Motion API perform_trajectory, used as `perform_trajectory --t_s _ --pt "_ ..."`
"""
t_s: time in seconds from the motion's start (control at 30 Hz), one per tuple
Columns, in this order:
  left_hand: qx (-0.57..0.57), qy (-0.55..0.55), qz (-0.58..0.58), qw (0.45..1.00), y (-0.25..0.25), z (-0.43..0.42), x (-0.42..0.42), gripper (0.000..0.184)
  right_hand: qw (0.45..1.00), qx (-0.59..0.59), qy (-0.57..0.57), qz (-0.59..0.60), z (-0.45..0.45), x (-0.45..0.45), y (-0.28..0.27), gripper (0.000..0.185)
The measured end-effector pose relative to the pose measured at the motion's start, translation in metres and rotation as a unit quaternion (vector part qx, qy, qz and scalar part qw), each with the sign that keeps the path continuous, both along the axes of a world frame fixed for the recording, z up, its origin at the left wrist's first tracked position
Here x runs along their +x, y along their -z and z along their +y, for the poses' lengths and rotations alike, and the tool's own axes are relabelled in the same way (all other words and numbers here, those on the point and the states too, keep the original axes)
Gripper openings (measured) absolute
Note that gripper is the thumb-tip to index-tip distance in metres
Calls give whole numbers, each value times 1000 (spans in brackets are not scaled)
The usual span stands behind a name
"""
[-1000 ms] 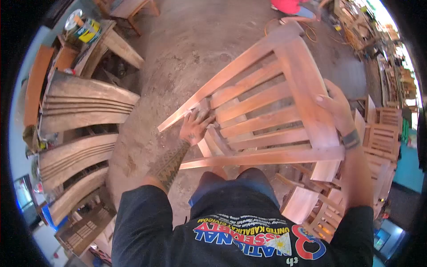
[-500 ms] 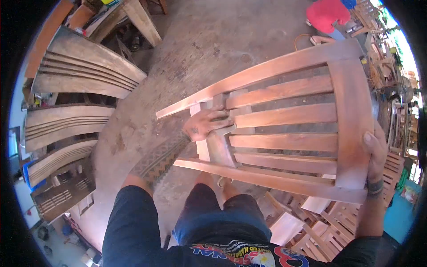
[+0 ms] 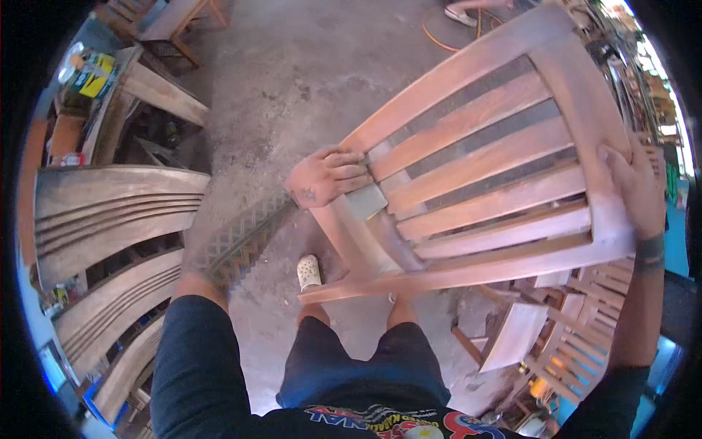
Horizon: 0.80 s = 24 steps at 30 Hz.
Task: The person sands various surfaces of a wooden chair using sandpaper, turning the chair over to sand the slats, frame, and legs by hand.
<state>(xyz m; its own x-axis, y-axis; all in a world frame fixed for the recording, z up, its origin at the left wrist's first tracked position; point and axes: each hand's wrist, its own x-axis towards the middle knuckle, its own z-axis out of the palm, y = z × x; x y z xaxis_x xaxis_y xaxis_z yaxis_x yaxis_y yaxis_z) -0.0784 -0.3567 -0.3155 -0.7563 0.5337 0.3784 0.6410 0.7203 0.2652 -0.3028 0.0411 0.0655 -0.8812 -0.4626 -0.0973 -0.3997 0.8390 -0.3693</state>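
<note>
A slatted wooden chair back (image 3: 482, 157) is held up in front of me, tilted, its wide top rail to the right. My right hand (image 3: 635, 183) is closed round that top rail, thumb on the near face. At the narrower end, my left hand (image 3: 330, 175) is closed over the lower crosspiece, fingers bent over its edge. Just below these fingers shows a pale, flat-faced piece (image 3: 367, 203); I cannot tell whether it is part of the frame or separate. The chair back's lower leg end reaches past my shoe (image 3: 309, 271).
Curved, grooved wooden panels (image 3: 117, 219) stand along the left. A yellow-labelled container (image 3: 93, 74) sits on a wooden piece behind them. More slatted wooden parts (image 3: 578, 344) lie at lower right. An orange hose (image 3: 439, 36) and another person's foot (image 3: 462, 14) are at the far side.
The chair back has tilted, its far top corner rising and its left end swinging nearer me. Both hands have kept hold of it. My view has shifted, and the person in red is mostly out of sight.
</note>
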Motion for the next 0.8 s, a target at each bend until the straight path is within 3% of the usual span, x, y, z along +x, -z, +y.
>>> perform_trajectory --t_s 0.07,0.13,0.43,0.53,0.63,0.73,0.8 --pt "-6 37 21 999 4 6 -7 63 999 -27 42 -4 -8 2 6 64" --pt "-16 96 45 994 8 11 -13 63 993 69 45 87 -8 -2 10 66" --pt "11 30 91 995 21 3 -10 59 986 54 94 131 -24 20 10 68" --pt "5 69 43 997 30 13 -4 59 987 26 94 128 -14 9 16 73" --pt "-4 21 68 997 29 2 -10 46 979 63 118 156 -9 6 17 78" --pt "28 81 4 996 35 -5 -11 67 983 52 110 140 -8 6 18 79" --pt "39 79 -7 996 20 22 12 66 984 32 101 141 -4 2 21 79"
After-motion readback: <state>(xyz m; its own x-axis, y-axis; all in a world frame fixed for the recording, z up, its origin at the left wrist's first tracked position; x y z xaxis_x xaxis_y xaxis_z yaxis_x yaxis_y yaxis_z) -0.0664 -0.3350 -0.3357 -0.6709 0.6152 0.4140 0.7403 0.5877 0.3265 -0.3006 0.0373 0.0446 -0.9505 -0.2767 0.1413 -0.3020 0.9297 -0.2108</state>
